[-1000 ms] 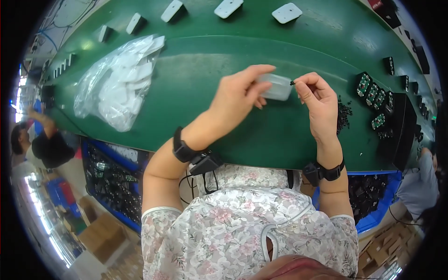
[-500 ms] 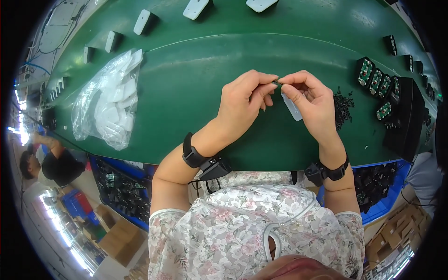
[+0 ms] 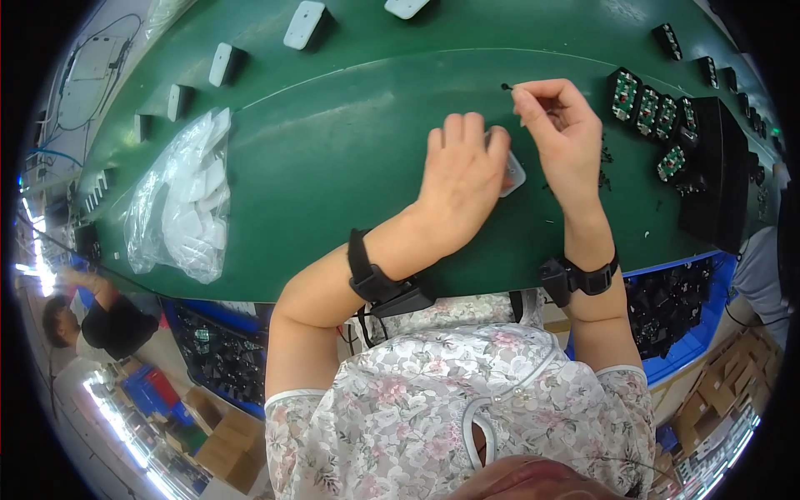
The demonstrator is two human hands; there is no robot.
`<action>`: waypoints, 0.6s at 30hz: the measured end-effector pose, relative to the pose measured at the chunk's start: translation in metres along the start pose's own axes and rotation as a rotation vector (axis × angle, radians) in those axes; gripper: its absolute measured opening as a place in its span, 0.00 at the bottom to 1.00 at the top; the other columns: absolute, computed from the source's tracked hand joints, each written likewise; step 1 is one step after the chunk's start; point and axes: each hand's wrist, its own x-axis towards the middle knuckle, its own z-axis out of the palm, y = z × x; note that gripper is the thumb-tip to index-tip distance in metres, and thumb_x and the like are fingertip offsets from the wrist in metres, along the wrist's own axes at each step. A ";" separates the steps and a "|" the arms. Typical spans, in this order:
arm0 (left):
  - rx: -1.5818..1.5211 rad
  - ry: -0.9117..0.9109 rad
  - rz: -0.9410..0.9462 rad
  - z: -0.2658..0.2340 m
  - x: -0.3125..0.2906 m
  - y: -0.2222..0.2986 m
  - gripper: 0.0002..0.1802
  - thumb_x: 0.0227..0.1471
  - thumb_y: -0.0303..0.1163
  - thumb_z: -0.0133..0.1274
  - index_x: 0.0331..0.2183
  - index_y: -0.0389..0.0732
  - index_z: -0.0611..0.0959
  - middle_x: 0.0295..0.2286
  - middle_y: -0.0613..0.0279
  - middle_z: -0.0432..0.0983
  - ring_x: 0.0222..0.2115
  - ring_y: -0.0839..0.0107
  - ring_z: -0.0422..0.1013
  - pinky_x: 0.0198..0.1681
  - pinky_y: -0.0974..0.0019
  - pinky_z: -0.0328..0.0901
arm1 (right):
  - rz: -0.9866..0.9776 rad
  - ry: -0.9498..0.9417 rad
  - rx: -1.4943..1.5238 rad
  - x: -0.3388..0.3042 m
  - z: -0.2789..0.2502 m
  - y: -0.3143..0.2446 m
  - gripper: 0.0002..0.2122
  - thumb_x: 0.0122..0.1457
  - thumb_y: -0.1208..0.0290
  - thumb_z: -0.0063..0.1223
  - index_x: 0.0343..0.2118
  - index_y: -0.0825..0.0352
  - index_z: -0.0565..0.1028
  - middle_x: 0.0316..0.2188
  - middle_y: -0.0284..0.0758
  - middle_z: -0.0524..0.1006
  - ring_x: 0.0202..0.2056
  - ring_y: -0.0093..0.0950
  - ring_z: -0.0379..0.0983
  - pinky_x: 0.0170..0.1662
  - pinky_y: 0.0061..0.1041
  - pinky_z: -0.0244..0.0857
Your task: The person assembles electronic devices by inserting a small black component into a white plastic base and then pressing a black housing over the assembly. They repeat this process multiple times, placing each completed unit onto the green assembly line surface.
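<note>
The two hands stand apart, just beside each other. The right hand [image 3: 518,98] pinches a small black part [image 3: 506,87] between thumb and forefinger, raised over the counter [image 3: 350,183]. The left hand [image 3: 461,185] is palm down over a clear plastic case [image 3: 515,177], fingers slightly parted; the case shows at its right side, but whether the fingers grip it I cannot tell.

Beside the right wrist lies a scatter of small black parts [image 3: 606,157]. Farther right are black housings with green boards [image 3: 623,96], next to a black box [image 3: 715,162]. Well to the left lies a clear bag of white pieces [image 3: 196,208], with a wide stretch of green between it and the left hand. More green runs from the hands to the white-topped blocks [image 3: 305,25] at the far left. The counter's near edge passes under both forearms; a blue bin [image 3: 718,287] sits below it on the right.
</note>
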 end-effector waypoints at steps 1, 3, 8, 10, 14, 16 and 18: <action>-0.067 -0.043 -0.051 -0.002 -0.002 -0.004 0.28 0.35 0.38 0.65 0.37 0.34 0.73 0.35 0.52 0.67 0.38 0.59 0.64 0.38 0.62 0.61 | 0.009 -0.006 0.003 -0.002 0.004 -0.001 0.05 0.58 0.75 0.55 0.35 0.70 0.74 0.28 0.28 0.75 0.30 0.13 0.68 0.34 0.12 0.62; -0.137 -0.088 -0.093 -0.003 -0.007 -0.013 0.26 0.35 0.36 0.65 0.37 0.35 0.73 0.35 0.51 0.67 0.38 0.57 0.65 0.39 0.60 0.61 | 0.009 -0.032 -0.047 -0.005 0.009 0.000 0.05 0.58 0.74 0.55 0.34 0.69 0.73 0.28 0.28 0.75 0.30 0.14 0.68 0.34 0.13 0.62; -0.504 0.011 -0.282 -0.011 -0.020 -0.030 0.25 0.43 0.31 0.63 0.40 0.34 0.68 0.30 0.47 0.74 0.27 0.53 0.72 0.30 0.56 0.66 | -0.117 -0.052 -0.038 -0.011 0.015 0.000 0.03 0.58 0.76 0.54 0.33 0.68 0.73 0.28 0.27 0.73 0.29 0.13 0.67 0.33 0.13 0.60; -0.616 0.009 -0.407 -0.014 -0.025 -0.039 0.25 0.45 0.30 0.62 0.40 0.34 0.67 0.30 0.45 0.74 0.24 0.54 0.74 0.26 0.57 0.67 | -0.109 -0.097 -0.048 -0.016 0.015 -0.007 0.02 0.57 0.77 0.54 0.32 0.68 0.73 0.27 0.26 0.72 0.28 0.13 0.65 0.32 0.13 0.58; -1.508 0.006 -0.677 -0.018 -0.031 -0.050 0.13 0.58 0.24 0.46 0.44 0.33 0.64 0.36 0.48 0.75 0.34 0.66 0.76 0.35 0.66 0.73 | -0.171 -0.216 -0.082 -0.027 0.023 -0.005 0.02 0.55 0.80 0.55 0.30 0.68 0.73 0.27 0.26 0.70 0.25 0.13 0.60 0.28 0.13 0.53; -1.682 0.151 -0.701 -0.016 -0.030 -0.041 0.10 0.60 0.20 0.37 0.45 0.31 0.62 0.43 0.44 0.70 0.40 0.61 0.75 0.44 0.64 0.73 | -0.190 -0.270 -0.180 -0.028 0.024 0.000 0.03 0.53 0.80 0.56 0.29 0.68 0.74 0.27 0.27 0.69 0.26 0.13 0.59 0.28 0.13 0.52; -1.702 0.152 -0.655 -0.017 -0.031 -0.037 0.11 0.60 0.19 0.36 0.46 0.31 0.62 0.45 0.44 0.69 0.43 0.61 0.72 0.49 0.64 0.71 | -0.208 -0.270 -0.235 -0.025 0.026 -0.001 0.03 0.53 0.80 0.56 0.29 0.68 0.74 0.27 0.26 0.69 0.26 0.13 0.59 0.28 0.13 0.51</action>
